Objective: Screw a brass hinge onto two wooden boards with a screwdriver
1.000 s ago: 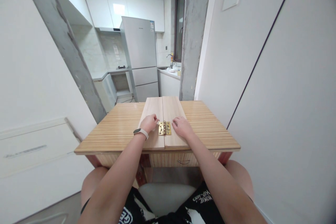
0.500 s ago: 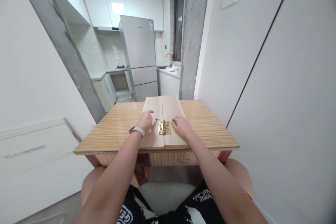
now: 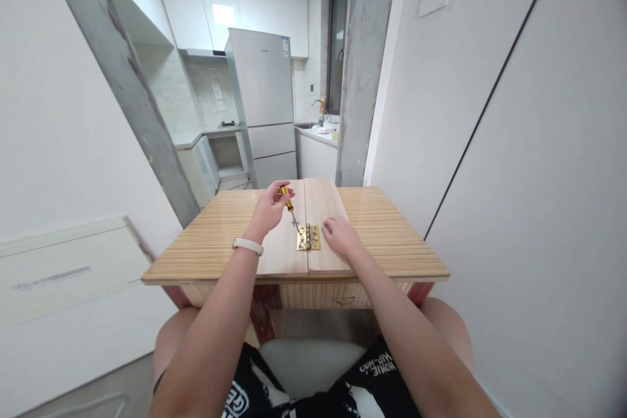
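Two pale wooden boards (image 3: pixel 321 206) lie side by side on the striped wooden table (image 3: pixel 386 228). A brass hinge (image 3: pixel 308 237) spans their seam near the front. My left hand (image 3: pixel 268 209) is closed on a small yellow-and-black screwdriver (image 3: pixel 289 203), its tip slanting down to the hinge's upper left corner. My right hand (image 3: pixel 339 236) rests on the right board just beside the hinge, fingers curled down against the wood with nothing in them. A white band is on my left wrist.
A grey concrete pillar (image 3: pixel 360 72) stands behind the table and a slanted one (image 3: pixel 132 91) at the left. A kitchen with a fridge (image 3: pixel 262 104) and a counter lies beyond. A white wall (image 3: pixel 519 144) runs close along the right side.
My left hand lifted off the left board, where a small screw lay by the hinge, and now holds a screwdriver with its tip at the hinge. My right hand stayed put.
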The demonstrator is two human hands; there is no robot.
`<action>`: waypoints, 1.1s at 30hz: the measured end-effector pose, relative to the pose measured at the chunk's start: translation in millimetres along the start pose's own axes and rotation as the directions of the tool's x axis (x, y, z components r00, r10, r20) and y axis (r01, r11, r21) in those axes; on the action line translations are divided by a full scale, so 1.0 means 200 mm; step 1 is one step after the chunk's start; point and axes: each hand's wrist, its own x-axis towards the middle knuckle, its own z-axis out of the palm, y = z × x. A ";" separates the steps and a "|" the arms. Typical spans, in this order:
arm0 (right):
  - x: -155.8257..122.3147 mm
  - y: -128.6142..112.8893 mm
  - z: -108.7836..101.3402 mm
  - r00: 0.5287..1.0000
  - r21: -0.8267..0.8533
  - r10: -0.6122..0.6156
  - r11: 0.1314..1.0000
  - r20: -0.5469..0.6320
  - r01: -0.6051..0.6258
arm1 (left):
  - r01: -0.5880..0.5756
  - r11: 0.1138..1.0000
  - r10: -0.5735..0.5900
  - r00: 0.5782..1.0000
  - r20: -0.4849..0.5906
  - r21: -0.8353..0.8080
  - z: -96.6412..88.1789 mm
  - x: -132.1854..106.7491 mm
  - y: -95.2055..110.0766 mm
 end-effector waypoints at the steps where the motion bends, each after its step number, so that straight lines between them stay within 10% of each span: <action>1: 0.00 0.00 0.00 1.000 0.001 0.000 1.000 -0.001 0.000 | -0.013 1.000 0.013 1.000 0.002 -0.008 0.01 -0.01 0.01; 15: 0.00 -0.02 -0.01 1.000 -0.023 -0.006 1.000 -0.011 0.006 | -0.076 0.996 0.074 0.996 0.045 0.045 0.29 -0.02 -0.05; 33: 0.00 -0.01 -0.01 0.999 0.017 -0.011 1.000 -0.033 0.011 | -0.060 0.995 0.054 0.995 0.080 0.076 0.29 -0.02 -0.05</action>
